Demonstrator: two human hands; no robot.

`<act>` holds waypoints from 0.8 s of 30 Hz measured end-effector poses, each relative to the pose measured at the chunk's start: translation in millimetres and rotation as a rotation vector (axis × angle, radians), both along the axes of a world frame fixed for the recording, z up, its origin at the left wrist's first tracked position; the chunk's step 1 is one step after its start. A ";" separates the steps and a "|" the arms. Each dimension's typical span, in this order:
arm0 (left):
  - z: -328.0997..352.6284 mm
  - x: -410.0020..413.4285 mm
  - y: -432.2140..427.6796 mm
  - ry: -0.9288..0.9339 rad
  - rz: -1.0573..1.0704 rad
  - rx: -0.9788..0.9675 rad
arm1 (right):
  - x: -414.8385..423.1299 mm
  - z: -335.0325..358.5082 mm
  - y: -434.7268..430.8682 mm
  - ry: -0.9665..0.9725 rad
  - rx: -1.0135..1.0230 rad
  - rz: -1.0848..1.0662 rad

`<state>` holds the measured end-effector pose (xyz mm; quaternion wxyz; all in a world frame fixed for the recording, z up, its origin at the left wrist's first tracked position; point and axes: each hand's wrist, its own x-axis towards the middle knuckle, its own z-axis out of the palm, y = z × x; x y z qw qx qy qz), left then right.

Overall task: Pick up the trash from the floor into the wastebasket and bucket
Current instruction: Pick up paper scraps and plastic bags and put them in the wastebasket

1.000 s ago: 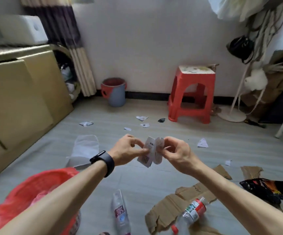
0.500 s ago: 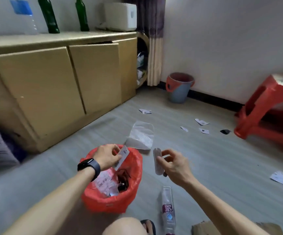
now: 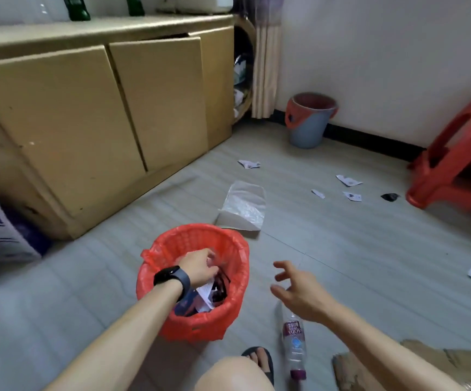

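Left hand [image 3: 200,268] is down inside the red wastebasket [image 3: 237,244], fingers curled over the paper in there. Can't tell if it's pinching a scrap or holding nothing. Right hand [image 3: 299,292] is empty, fingers spread, hovering over the soda bottle [image 3: 293,342] lying on the floor just right of the basket. Bucket [image 3: 307,128] sits far off by the wall. My worry: the bottle's round, so a sloppy grab probably rolls it away, and yanking the left hand out could snag the liner and tip the basket.

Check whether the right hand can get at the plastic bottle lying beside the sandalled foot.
Probably yes: the right hand is open and empty, right by the far end of the bottle, which lies uncovered on the floor.
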<state>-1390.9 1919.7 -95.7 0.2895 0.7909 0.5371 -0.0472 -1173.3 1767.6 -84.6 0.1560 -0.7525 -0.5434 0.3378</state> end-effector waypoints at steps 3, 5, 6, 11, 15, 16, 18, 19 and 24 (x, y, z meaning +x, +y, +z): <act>38.2 58.0 -17.0 -0.062 -0.163 0.037 | 62.3 39.7 -50.2 -0.154 -0.010 -0.043; 67.7 108.1 -41.5 -0.101 -0.323 0.048 | 104.5 66.5 -95.7 -0.245 -0.026 -0.104; 81.6 129.0 -54.2 -0.121 -0.389 0.054 | 122.0 76.6 -114.9 -0.283 -0.020 -0.131; 133.6 259.2 -161.3 -0.204 -0.783 0.122 | 196.5 125.6 -266.2 -0.367 -0.014 -0.487; 143.4 336.9 -260.0 -0.184 -1.076 0.173 | 218.5 128.5 -384.9 -0.362 0.056 -0.829; 141.0 350.3 -282.4 -0.167 -1.129 0.182 | 220.3 122.9 -409.6 -0.360 0.071 -0.902; 129.4 372.9 -319.0 -0.134 -1.226 0.197 | 220.6 108.7 -449.3 -0.336 0.114 -1.041; 121.4 382.1 -335.1 -0.126 -1.265 0.203 | 221.7 99.2 -466.8 -0.313 0.137 -1.107; 62.0 425.6 -397.3 -0.069 -1.404 0.193 | 236.0 35.0 -535.0 -0.211 0.173 -1.360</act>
